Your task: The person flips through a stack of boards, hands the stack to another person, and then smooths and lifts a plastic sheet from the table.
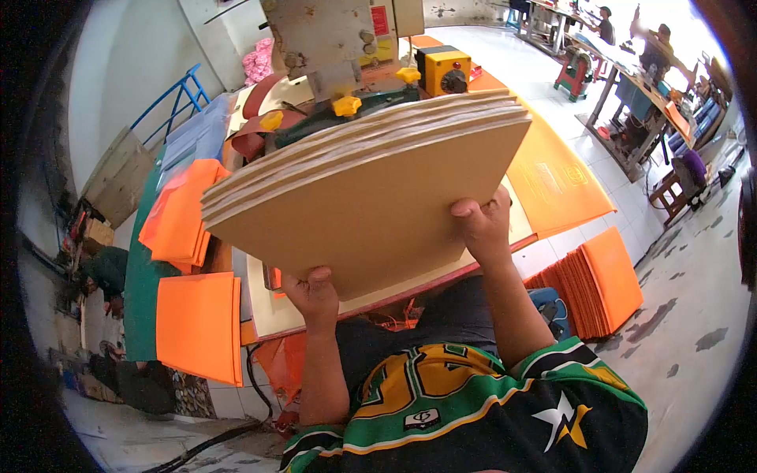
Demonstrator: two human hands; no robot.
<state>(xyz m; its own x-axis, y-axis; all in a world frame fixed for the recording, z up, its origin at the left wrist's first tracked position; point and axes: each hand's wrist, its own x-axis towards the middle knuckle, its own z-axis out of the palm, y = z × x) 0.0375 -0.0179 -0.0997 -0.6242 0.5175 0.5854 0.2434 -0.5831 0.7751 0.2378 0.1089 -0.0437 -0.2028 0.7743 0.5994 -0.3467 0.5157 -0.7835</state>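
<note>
A stack of several tan boards [371, 197] is tilted up in front of me, its layered edges facing the machine. My left hand [314, 298] grips the bottom edge near the lower left, thumb on the front face. Further right, my right hand [485, 225] holds the lower right side, its thumb also on the face. The fingers behind the boards are hidden. Beneath the stack lies a cream board with a red edge [276, 311] on the work surface.
Behind the boards stands a machine [323, 39] with yellow knobs and a yellow control box [445, 71]. Orange folded sheets [197, 327] lie at left, an orange sheet [560, 185] at right, and an orange stack [603, 284] lower right. People sit at far benches.
</note>
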